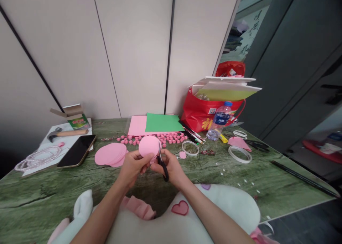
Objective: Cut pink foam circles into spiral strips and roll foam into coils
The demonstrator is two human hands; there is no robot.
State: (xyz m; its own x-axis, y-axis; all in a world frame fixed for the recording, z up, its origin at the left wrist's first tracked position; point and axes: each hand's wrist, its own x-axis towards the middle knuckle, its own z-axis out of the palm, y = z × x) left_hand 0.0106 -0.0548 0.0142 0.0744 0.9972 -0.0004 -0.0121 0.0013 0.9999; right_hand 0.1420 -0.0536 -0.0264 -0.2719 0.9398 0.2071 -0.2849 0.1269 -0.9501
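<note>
Pinched in my left hand is a pink paper circle, held upright above the table. My right hand grips black-handled scissors, with the blades pointing up along the circle's right edge. Whether the blades are parted is too small to tell. To the left of my hands lies a fanned stack of pink paper circles. Behind the held circle, several small pink rolled paper pieces form a long row. A small pink paper scrap rests right of the scissors.
A phone, a hammer, a bead string and an opened box sit at left. Green paper lies behind. At right are a red bag, a water bottle, tape rolls and a black rod.
</note>
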